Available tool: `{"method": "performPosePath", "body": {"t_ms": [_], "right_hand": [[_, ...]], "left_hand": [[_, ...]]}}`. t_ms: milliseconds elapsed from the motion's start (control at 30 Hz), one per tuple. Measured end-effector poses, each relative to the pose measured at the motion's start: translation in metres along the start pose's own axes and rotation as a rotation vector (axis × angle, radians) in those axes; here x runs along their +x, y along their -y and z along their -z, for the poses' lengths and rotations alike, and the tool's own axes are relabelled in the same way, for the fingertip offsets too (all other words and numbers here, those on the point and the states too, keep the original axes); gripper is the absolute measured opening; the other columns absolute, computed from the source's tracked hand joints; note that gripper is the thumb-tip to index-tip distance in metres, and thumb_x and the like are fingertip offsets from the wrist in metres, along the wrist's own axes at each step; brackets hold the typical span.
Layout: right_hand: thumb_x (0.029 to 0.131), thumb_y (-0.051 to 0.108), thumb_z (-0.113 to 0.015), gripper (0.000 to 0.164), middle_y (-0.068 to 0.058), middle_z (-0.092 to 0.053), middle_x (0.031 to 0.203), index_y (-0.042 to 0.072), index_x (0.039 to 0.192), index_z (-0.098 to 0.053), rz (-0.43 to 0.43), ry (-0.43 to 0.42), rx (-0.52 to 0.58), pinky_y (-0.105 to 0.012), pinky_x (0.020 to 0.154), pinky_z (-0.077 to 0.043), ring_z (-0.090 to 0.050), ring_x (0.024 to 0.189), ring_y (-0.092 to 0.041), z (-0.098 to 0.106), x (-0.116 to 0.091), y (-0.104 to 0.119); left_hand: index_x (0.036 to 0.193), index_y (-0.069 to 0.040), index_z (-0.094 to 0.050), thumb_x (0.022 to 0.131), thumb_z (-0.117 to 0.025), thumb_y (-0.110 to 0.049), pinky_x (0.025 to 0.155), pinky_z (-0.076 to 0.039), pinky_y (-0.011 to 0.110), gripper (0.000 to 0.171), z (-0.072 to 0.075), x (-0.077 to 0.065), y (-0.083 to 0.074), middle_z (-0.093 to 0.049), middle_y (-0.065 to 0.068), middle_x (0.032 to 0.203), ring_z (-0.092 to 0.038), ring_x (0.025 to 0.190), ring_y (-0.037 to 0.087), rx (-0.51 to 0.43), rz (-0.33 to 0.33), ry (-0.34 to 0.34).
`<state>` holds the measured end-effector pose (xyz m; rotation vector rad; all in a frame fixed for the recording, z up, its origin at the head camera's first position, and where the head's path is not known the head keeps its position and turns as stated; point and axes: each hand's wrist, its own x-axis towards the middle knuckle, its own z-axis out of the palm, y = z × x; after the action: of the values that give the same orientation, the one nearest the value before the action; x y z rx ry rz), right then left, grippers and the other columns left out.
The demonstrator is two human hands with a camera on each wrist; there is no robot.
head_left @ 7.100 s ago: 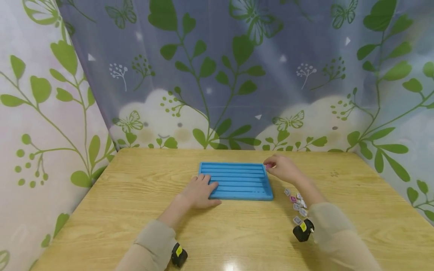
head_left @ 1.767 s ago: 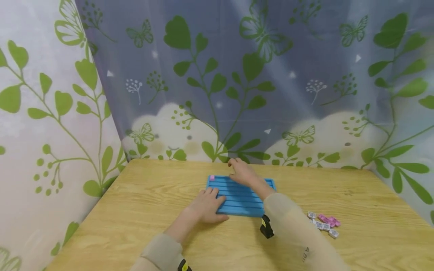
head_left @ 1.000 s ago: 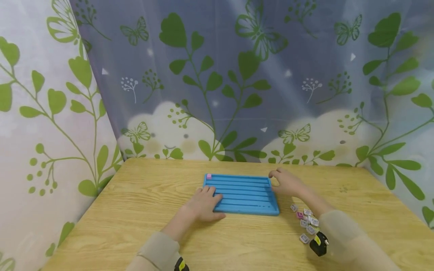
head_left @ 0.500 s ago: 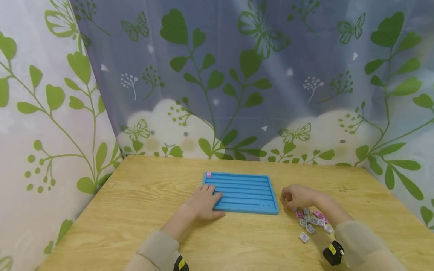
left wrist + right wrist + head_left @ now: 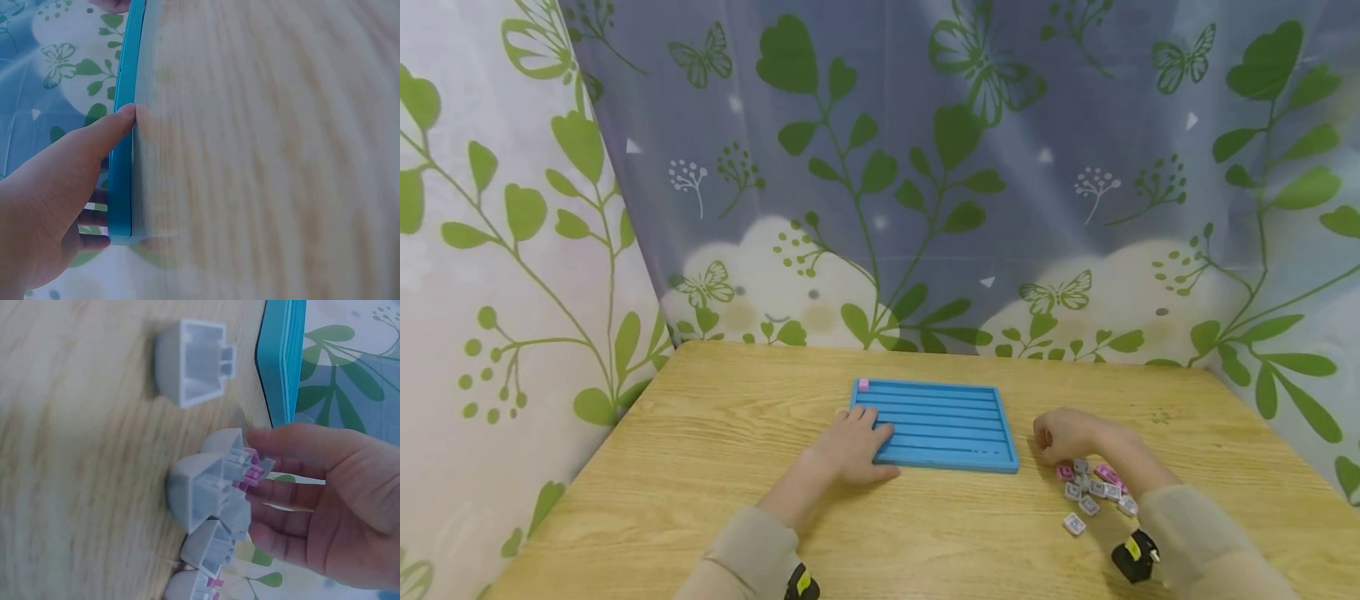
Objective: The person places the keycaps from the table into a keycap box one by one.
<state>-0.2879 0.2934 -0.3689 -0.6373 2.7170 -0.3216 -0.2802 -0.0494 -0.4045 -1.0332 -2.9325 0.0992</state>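
My left hand (image 5: 850, 448) rests on the left end of a blue grooved tray (image 5: 943, 467), with fingers over its edge. In the left wrist view, the thumb (image 5: 115, 129) lies against the tray's front wall. A pink keycap (image 5: 863, 385) sits in the tray's far left corner. To the right of the tray, my right hand (image 5: 1067, 435) reaches down to a loose cluster of keycaps. In the right wrist view, its fingertips are right at a pink keycap (image 5: 251, 474) among pale keycaps (image 5: 195, 490), with thumb and fingers apart.
One pale keycap (image 5: 1074, 524) lies apart, nearer the front. A longer pink keycap (image 5: 1108, 477) lies at the cluster's right. The wooden table (image 5: 715, 400) meets a leaf-patterned curtain (image 5: 820, 208) at the back. Black wrist cameras (image 5: 1135, 556) are strapped at both sleeves.
My right hand has carried a pink keycap to the tray's far left corner, then come back right and down to the cluster. The left hand has stayed on the tray.
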Motion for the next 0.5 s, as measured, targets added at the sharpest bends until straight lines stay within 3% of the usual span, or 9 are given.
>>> {"method": "performPosePath", "body": {"t_ms": [233,500], "right_hand": [[0.073,-0.002,-0.061,0.010,0.000,-0.051,0.074,0.005,0.079,-0.057,0.004,-0.014,0.001,-0.029,0.058,-0.041,-0.047,0.062,-0.012,0.001,0.000,0.002],[0.077,-0.002,-0.060,0.005,-0.001,-0.053,0.074,0.002,0.079,-0.059,0.057,-0.144,-0.013,-0.032,0.060,-0.041,-0.046,0.067,-0.016,0.010,0.007,0.003]], "left_hand": [[0.132,-0.015,-0.049,0.086,-0.048,-0.061,0.098,-0.033,0.047,0.065,-0.001,0.000,0.001,-0.045,0.013,0.126,-0.040,0.117,0.029,0.002,0.003,-0.001],[0.131,-0.015,-0.049,0.087,-0.049,-0.060,0.097,-0.034,0.047,0.063,0.002,-0.001,-0.001,-0.045,0.013,0.125,-0.040,0.116,0.029,-0.008,-0.003,-0.001]]}}
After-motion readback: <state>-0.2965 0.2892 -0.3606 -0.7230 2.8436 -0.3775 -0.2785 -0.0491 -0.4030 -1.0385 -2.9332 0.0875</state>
